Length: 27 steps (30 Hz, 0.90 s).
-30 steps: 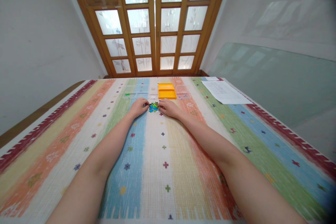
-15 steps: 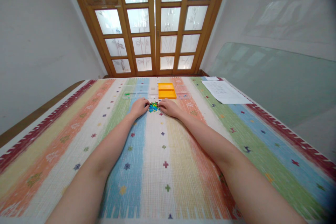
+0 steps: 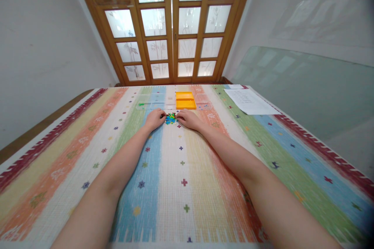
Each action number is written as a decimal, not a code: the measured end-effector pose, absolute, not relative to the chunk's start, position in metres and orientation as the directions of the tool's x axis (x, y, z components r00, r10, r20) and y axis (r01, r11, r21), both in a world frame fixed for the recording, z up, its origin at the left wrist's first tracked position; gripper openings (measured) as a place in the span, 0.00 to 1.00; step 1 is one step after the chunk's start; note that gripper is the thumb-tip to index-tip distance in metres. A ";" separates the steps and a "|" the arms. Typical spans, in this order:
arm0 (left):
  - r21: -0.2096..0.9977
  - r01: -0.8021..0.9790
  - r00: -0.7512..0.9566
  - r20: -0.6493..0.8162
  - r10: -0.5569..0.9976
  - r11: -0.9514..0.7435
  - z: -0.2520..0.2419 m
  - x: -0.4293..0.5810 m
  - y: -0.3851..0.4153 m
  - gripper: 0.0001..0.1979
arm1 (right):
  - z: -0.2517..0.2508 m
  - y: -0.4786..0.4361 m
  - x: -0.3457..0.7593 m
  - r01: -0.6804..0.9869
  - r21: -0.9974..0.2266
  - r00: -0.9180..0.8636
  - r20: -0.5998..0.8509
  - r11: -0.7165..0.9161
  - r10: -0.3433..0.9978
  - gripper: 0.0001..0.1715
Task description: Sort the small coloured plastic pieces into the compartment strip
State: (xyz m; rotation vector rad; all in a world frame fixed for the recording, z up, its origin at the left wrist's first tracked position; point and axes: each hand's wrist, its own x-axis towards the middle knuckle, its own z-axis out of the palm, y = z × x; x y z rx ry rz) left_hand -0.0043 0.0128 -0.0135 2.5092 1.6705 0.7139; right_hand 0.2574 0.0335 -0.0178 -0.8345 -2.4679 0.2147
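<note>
1. Left hand [image 3: 154, 118]: palm down on the striped tablecloth [image 3: 87, 155], fingers curled toward the left edge of a small heap of coloured pieces [image 3: 171, 118]. The fingertips meet the heap; at this size it cannot be told whether they pinch a piece.
2. Right hand [image 3: 188, 118]: palm down, mirroring the left, with its fingertips at the right edge of the same heap. Whether it grips anything cannot be told.
3. Heap of coloured pieces: blue, green and yellow bits, gathered on the cloth between the two hands, at the far middle of the table. Single pieces are too small to make out.
4. Orange tray [image 3: 185, 100]: lies just beyond the heap, slightly to its right, apart from both hands.
5. Clear tray [image 3: 149, 105]: sits to the left of the orange tray; a small green piece [image 3: 142, 104] shows near its left end.
6. Sheet of paper [image 3: 249, 101]: lies at the far right of the table, well apart from the hands.
7. Wooden glazed doors [image 3: 172, 27]: stand behind the far edge of the table.
</note>
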 end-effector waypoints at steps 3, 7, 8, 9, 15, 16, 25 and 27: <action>0.288 0.849 0.341 0.343 0.875 -0.443 -0.015 -0.005 0.014 0.09 | -0.018 0.034 0.257 0.517 -0.309 -0.680 0.418 0.799 0.602 0.10; 0.288 0.826 0.382 0.345 0.857 -0.484 -0.015 -0.004 0.014 0.10 | -0.017 0.034 0.257 0.520 -0.301 -0.684 0.415 0.800 0.600 0.10; 0.289 0.825 0.383 0.347 0.856 -0.486 -0.015 -0.004 0.014 0.10 | -0.017 0.034 0.257 0.524 -0.300 -0.683 0.412 0.797 0.604 0.10; 0.290 0.824 0.381 0.351 0.855 -0.486 -0.015 -0.004 0.013 0.09 | -0.017 0.034 0.257 0.528 -0.299 -0.682 0.408 0.795 0.607 0.10; 0.295 0.829 0.360 0.369 0.857 -0.475 -0.014 -0.003 0.012 0.04 | -0.016 0.034 0.257 0.529 -0.298 -0.688 0.399 0.795 0.607 0.11; 0.295 0.828 0.362 0.369 0.856 -0.477 -0.014 -0.003 0.012 0.04 | -0.016 0.034 0.257 0.529 -0.299 -0.687 0.398 0.794 0.608 0.11; 0.341 0.815 0.333 0.387 0.860 -0.469 -0.003 0.010 0.004 0.05 | -0.015 0.034 0.258 0.547 -0.313 -0.666 0.399 0.777 0.630 0.10; 0.347 0.797 0.365 0.375 0.852 -0.494 -0.001 0.019 0.000 0.06 | -0.016 0.035 0.259 0.555 -0.312 -0.656 0.405 0.771 0.637 0.10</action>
